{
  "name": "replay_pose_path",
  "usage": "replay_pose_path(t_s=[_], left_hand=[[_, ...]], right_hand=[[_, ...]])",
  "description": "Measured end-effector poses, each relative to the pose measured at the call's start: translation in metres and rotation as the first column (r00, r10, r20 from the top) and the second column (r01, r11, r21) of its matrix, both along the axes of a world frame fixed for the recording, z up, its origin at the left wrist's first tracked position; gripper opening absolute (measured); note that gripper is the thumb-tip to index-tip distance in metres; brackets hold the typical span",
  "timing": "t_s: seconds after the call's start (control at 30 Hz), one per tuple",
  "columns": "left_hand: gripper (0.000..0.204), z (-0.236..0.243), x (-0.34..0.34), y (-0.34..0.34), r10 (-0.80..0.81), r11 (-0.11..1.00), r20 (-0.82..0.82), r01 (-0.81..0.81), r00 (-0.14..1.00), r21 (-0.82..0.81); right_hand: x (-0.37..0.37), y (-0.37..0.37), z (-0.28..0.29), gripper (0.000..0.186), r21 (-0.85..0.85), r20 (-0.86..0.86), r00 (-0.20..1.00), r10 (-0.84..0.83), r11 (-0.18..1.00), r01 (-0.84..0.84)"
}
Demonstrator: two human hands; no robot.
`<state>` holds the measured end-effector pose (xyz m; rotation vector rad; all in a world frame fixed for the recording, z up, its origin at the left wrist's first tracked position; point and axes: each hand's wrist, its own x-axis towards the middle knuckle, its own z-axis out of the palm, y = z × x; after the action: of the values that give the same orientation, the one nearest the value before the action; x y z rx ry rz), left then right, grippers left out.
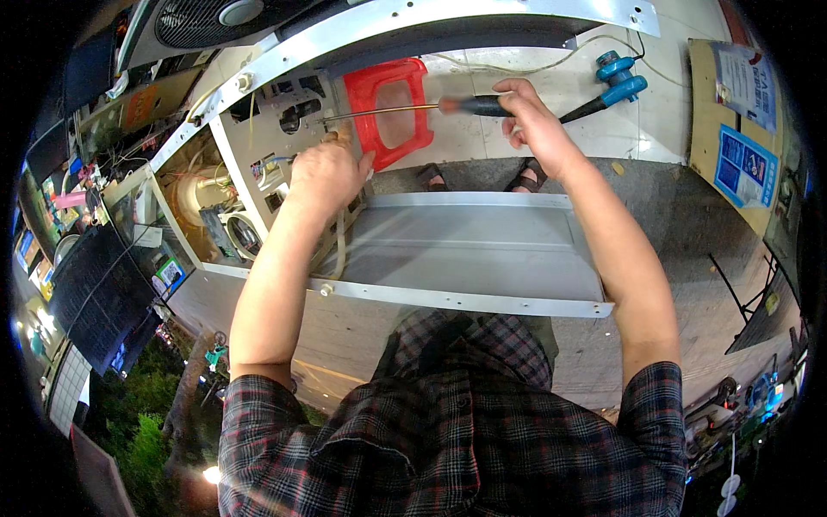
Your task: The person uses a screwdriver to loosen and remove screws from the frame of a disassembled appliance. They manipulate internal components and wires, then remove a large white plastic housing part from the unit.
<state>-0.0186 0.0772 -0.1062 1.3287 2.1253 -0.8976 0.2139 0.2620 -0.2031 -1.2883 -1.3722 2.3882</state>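
My right hand (536, 121) is at the end of a long screwdriver (392, 110), with the black part of its handle between thumb and fingers. The red part of the handle is blurred. Its thin shaft runs left, level with the floor, to a metal panel (274, 116) with cut-outs and wires inside an open white metal cabinet. My left hand (332, 172) is close to the shaft's tip, fingers curled against the panel. Whatever those fingers may hold is hidden.
A red plastic stool (366, 121) stands beyond the cabinet's grey tray (465, 237). On the pale floor at the right lies a blue electric blower (618, 79) with its cord. A cardboard box (736, 129) stands far right. A fan unit (228, 19) is at the top left.
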Motion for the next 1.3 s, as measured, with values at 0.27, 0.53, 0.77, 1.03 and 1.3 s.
replay_pose_path(t_s=[0.27, 0.53, 0.77, 1.03, 1.3], left_hand=[[0.067, 0.011, 0.006, -0.002, -0.026, 0.995, 0.029, 0.023, 0.999, 0.094], [0.049, 0.027, 0.003, -0.014, -0.12, 0.993, 0.098, 0.118, 0.988, 0.028], [0.038, 0.033, -0.007, -0.018, -0.263, 0.957, 0.177, 0.28, 0.948, -0.079], [0.028, 0.029, -0.016, -0.018, -0.326, 0.94, 0.158, 0.338, 0.932, -0.05], [0.022, 0.028, -0.015, -0.019, -0.324, 0.945, 0.149, 0.327, 0.934, 0.001]], right_hand=[[-0.003, 0.002, 0.005, 0.033, -0.167, -0.012, 0.999, -0.035, 0.985, 0.033], [-0.005, 0.009, 0.001, 0.034, -0.028, -0.017, 0.997, 0.078, 0.996, -0.079], [-0.013, 0.016, 0.003, 0.038, 0.036, 0.003, 0.995, 0.096, 0.995, -0.096], [-0.021, 0.018, 0.007, 0.036, -0.042, 0.025, 0.998, 0.059, 0.997, -0.058], [-0.014, 0.03, 0.006, 0.04, -0.139, -0.094, 0.986, 0.139, 0.979, -0.151]])
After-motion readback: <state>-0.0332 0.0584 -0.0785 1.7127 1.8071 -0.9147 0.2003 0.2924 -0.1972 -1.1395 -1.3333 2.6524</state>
